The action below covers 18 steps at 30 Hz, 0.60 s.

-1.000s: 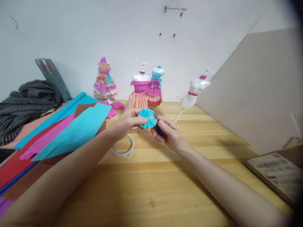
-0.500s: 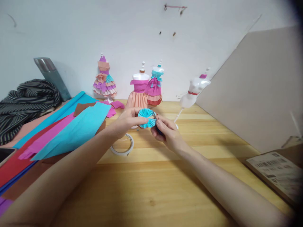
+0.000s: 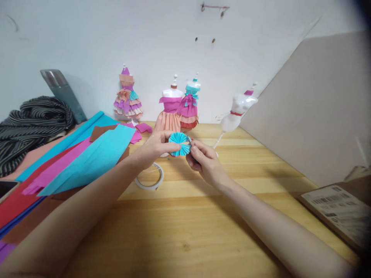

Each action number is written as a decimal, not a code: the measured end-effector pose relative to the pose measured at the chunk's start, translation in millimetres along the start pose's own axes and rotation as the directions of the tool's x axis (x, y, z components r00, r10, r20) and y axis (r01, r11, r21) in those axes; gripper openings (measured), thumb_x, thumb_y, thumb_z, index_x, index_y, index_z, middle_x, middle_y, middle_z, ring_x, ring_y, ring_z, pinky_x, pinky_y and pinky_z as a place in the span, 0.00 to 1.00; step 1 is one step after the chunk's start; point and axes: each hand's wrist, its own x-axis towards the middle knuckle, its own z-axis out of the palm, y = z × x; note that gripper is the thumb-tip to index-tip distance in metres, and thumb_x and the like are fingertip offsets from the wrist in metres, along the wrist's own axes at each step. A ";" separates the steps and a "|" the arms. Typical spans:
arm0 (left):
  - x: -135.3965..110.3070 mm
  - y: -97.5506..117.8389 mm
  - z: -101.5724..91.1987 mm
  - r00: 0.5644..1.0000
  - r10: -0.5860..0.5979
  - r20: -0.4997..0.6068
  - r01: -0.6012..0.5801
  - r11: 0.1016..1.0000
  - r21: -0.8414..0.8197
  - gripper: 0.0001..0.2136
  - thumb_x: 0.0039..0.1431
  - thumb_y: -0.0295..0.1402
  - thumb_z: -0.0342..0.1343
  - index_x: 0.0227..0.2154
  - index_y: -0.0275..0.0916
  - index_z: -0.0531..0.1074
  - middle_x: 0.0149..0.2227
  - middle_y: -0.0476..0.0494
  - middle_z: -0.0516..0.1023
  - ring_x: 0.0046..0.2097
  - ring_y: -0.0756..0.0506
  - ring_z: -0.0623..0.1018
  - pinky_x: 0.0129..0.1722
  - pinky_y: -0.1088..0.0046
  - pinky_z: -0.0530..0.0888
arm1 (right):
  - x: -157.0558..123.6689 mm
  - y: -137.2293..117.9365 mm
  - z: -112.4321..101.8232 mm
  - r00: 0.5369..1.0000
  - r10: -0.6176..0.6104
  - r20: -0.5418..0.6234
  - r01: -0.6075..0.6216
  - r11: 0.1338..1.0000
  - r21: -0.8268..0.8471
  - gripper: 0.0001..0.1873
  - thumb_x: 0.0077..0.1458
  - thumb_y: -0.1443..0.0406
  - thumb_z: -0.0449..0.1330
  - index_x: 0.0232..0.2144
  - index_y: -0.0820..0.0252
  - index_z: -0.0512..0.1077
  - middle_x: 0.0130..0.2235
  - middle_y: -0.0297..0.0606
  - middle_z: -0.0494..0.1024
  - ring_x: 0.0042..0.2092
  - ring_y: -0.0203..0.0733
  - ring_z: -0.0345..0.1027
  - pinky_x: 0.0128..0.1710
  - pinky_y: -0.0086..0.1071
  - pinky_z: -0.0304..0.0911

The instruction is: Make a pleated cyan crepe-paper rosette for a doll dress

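My left hand [image 3: 158, 147] pinches a round, pleated turquoise paper rosette [image 3: 177, 139] between thumb and fingers. From the right, my right hand [image 3: 206, 159] is closed round small dark-handled scissors [image 3: 189, 141], their blades at the rosette's right edge. My fingers hide most of the scissor handles. Just behind the rosette stands a small dress form [image 3: 171, 105] in a magenta top and pleated peach skirt. A roll of white double-sided tape [image 3: 149, 187] lies on the table below my left wrist.
Two more dressed forms [image 3: 127, 94] [image 3: 189, 104] stand by the wall; a bare white form [image 3: 239, 104] leans at right. Coloured crepe paper sheets [image 3: 95, 158], a striped cloth [image 3: 37, 119] and a bottle [image 3: 65, 94] are at left. A cardboard box [image 3: 333, 216] sits at right.
Both hands stay almost in place at the rosette. The scissors have shifted very slightly at its right edge, and less of their dark handle shows.
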 end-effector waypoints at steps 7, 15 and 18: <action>1.2 -0.7 -2.6 1.000 0.014 -0.021 -0.013 1.000 0.028 0.06 0.47 0.33 0.61 0.25 0.35 0.71 0.24 0.49 0.71 0.30 0.50 0.72 0.30 0.75 0.68 | 0.3 0.2 -0.4 1.000 0.024 0.012 -0.024 1.000 -0.015 0.21 0.56 0.48 0.58 0.25 0.59 0.63 0.19 0.26 0.60 0.19 0.28 0.45 0.16 0.24 0.39; -2.3 8.5 -3.8 1.000 0.022 -0.001 -0.022 0.987 0.158 0.04 0.47 0.30 0.59 0.25 0.35 0.72 0.26 0.48 0.73 0.30 0.50 0.73 0.29 0.75 0.69 | 0.4 0.5 0.2 0.999 0.038 0.016 -0.038 0.999 -0.013 0.21 0.56 0.48 0.58 0.25 0.59 0.63 0.18 0.26 0.59 0.18 0.27 0.44 0.16 0.24 0.38; -2.8 13.3 -3.8 0.999 0.031 -0.007 -0.029 0.979 0.202 0.03 0.47 0.29 0.58 0.25 0.35 0.71 0.25 0.49 0.73 0.30 0.50 0.73 0.29 0.75 0.68 | 0.4 -0.7 0.8 0.999 0.037 0.019 -0.036 0.999 -0.033 0.22 0.56 0.48 0.58 0.24 0.59 0.63 0.18 0.26 0.60 0.18 0.28 0.45 0.16 0.24 0.39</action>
